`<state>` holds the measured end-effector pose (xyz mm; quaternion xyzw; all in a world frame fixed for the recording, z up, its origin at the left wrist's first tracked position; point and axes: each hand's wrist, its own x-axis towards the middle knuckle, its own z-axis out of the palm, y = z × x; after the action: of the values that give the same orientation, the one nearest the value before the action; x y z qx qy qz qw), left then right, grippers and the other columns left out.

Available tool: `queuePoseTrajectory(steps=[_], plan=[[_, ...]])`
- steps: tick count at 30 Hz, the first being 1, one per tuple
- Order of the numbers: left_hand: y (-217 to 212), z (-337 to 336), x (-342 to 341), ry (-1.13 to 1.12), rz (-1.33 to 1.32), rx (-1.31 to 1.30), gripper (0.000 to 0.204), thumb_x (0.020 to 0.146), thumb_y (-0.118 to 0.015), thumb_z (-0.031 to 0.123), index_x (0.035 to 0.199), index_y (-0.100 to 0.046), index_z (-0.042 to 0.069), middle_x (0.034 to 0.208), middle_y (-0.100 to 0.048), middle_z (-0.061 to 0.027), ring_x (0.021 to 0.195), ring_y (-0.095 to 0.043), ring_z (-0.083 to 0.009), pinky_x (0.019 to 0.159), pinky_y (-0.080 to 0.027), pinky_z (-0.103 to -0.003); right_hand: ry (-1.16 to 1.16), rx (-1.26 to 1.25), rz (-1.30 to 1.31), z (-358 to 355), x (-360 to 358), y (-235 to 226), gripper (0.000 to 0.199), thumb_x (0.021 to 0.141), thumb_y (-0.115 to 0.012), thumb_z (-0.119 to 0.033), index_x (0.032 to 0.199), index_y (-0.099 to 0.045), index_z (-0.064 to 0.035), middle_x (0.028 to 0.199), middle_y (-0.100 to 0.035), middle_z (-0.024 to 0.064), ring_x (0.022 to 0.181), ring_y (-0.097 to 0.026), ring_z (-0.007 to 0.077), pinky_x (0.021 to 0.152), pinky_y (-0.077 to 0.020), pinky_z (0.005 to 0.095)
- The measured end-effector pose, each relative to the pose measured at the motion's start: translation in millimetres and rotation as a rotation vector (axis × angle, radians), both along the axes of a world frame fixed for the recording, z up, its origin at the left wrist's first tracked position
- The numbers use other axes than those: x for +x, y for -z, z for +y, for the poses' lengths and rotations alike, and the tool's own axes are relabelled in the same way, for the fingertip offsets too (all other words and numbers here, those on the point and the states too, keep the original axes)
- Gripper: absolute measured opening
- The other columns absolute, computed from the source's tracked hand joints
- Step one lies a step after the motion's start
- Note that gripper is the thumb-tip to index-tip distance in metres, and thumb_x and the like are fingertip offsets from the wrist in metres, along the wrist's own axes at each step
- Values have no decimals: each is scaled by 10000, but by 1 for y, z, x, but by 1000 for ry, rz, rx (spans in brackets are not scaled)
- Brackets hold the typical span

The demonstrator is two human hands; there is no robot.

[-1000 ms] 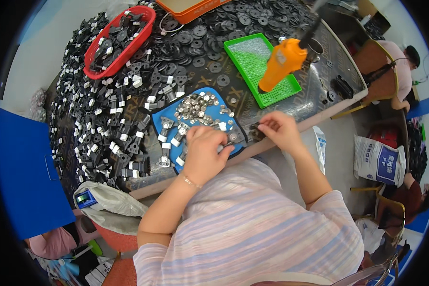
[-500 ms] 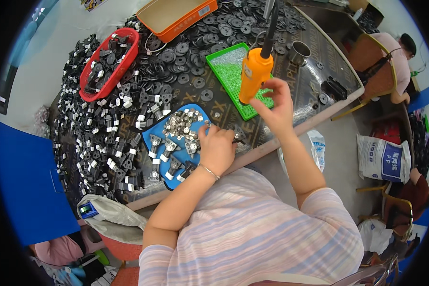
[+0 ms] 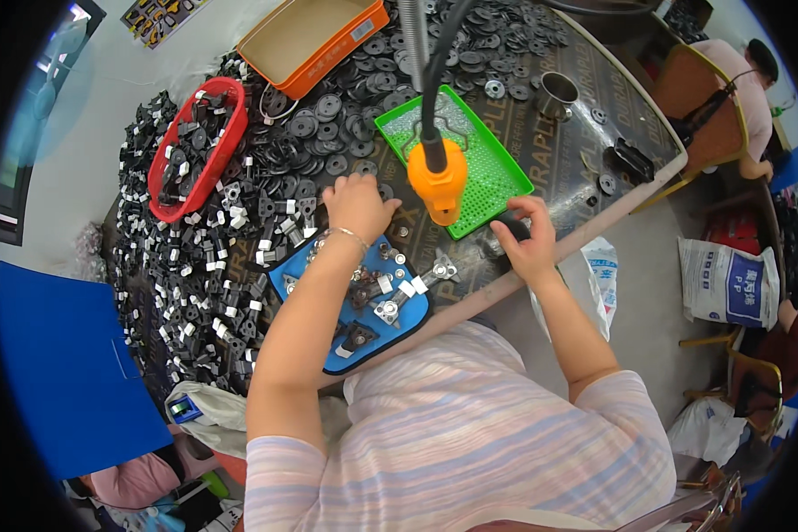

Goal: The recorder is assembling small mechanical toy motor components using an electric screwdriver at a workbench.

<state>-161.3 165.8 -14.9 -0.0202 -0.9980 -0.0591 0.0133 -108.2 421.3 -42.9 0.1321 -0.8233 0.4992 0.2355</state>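
The blue tray (image 3: 350, 346) lies at the near edge of the desk (image 3: 594, 97), just in front of the person, holding a scatter of small black and silver parts (image 3: 390, 306). The left hand (image 3: 356, 206) reaches past the tray's far rim and rests palm down on the heap of black parts (image 3: 195, 284), fingers curled among them; what, if anything, it pinches is hidden under the hand. The right hand (image 3: 525, 241) sits near the desk edge, just right of the tray, fingers closed around a small dark piece (image 3: 512, 229) that I cannot make out clearly. An orange power screwdriver (image 3: 437, 182) hangs on its cable between the two hands, over the near corner of the green tray (image 3: 457, 155); neither hand touches it.

The step in hand looks like gathering: the left hand picking fresh parts from the pile. The next move likely calls for bringing a part back over the blue tray and seating it squarely before the driver is pulled down.

Farther out stand a red basket (image 3: 197, 146) of parts, an orange box (image 3: 310, 40), black discs (image 3: 496, 53) and a metal cup (image 3: 557, 90).
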Motion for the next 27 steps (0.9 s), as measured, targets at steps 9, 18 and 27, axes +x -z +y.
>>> queuePoseTrajectory(steps=[9,18,27], plan=[[-3,8,-18,-169,-151,42,428,669,-751,302,1004,-624,69,1076,-557,-81,1085,-453,-269,899,-297,-449,-10,-47,-5,3,-1,-1,304,729,-703,-52,984,-539,-32,923,-549,66,739,-501,150,693,-418,248],[8,10,9,280,128,310,363,695,-578,-35,1050,-523,12,959,-547,-147,911,-550,-348,773,-474,-406,-11,-47,-13,1,-5,0,329,727,-698,-47,1009,-530,-40,919,-554,64,719,-500,151,675,-426,250],[-1,4,22,412,6,290,529,642,-638,1,1157,-525,45,1063,-557,-118,1014,-511,-303,873,-411,-403,-2,-20,-17,3,-1,0,304,731,-709,-87,976,-533,-42,922,-575,100,789,-570,215,633,-456,285]])
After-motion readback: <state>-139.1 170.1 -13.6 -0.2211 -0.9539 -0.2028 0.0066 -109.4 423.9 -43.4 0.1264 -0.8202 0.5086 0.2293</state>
